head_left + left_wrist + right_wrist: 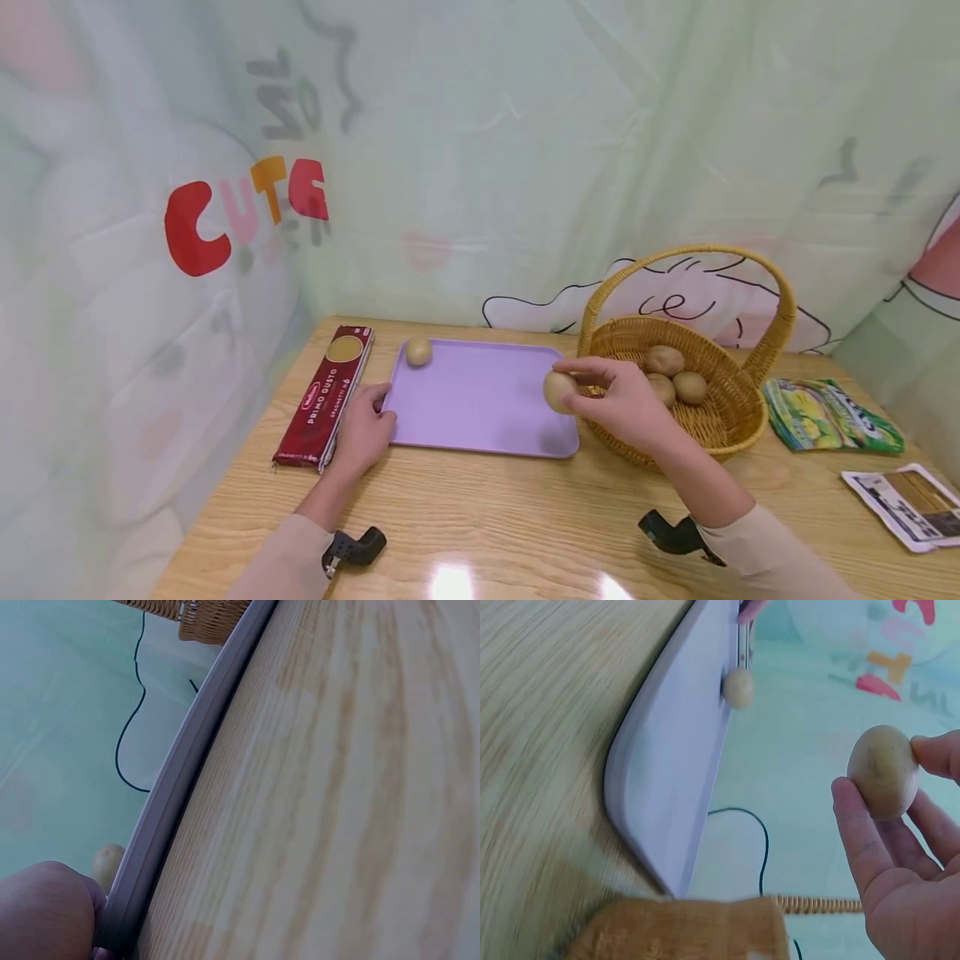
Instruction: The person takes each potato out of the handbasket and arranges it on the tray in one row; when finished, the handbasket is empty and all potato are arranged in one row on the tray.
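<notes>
Head view: the person's right hand (pixel 615 400) pinches a smooth, tan, egg-shaped potato (pixel 559 392) between thumb and fingertips, raised near the right end of a flat, lilac, rectangular tray (pixel 480 404) and beside a honey-brown, woven wicker basket (pixel 738 417) with a tall arched handle. Three brown, rounded potatoes (pixel 664 360) lie inside the basket; one pale tan, round potato (pixel 418 351) sits in the tray's far left corner. The left hand (pixel 366 427) appears to grip the tray's left rim, though most of its fingers are hidden. The held potato should be light and firm, its smooth skin slightly slippery and its shape prone to rolling; opposite sides of its widest part offer the surest hold.
</notes>
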Available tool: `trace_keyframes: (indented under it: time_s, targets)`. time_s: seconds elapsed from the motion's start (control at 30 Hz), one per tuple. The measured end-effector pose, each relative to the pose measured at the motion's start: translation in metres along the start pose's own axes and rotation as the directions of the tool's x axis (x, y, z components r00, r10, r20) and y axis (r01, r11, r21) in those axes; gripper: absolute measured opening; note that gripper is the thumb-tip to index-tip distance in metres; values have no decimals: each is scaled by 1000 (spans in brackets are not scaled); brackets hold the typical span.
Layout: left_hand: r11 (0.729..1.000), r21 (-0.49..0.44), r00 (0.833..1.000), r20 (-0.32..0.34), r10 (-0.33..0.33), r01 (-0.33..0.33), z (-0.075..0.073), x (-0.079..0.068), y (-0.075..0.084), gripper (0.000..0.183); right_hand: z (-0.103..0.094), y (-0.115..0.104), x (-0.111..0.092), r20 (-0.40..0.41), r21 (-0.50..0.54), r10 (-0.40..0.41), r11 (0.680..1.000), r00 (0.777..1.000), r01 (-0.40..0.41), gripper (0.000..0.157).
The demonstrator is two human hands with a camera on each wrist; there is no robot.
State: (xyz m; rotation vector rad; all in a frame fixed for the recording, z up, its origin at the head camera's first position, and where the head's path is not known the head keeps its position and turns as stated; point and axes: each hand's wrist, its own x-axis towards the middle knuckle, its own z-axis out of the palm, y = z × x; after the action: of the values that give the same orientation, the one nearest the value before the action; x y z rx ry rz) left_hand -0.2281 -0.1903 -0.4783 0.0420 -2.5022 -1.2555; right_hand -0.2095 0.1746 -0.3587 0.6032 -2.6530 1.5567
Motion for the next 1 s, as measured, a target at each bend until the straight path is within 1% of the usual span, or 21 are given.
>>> trace_keyframes:
  time_s: [0.13, 0.37, 0.6, 0.7, 0.8, 1.0]
  targets:
    - [1000, 7, 1000, -11, 13, -13, 3, 1, -2, 45, 11, -3, 6, 13, 21, 35, 999, 999, -35, 36]
    - [1000, 16, 1000, -17, 11, -11, 3, 1, -1, 45, 27, -7, 18, 2, -3, 71, 997, 997, -71, 35]
    - [1000, 22, 1000, -21, 7, -7, 1, 1, 1, 44, 38, -5, 36, -8, -16, 138, 990, 990, -138, 37]
    - [1000, 26, 1000, -21, 10, -10, 0, 1, 1, 43, 41, -4, 44, -12, -36, 143, 989, 990, -144, 38]
    - [1000, 27, 1000, -20, 7, -6, 0, 1, 2, 44, 45, -4, 51, -7, -25, 141, 990, 990, -141, 39]
    - [1000, 17, 1000, -13, 2, -2, 0, 0, 2, 44, 52, -6, 63, 13, 49, 163, 985, 986, -164, 39]
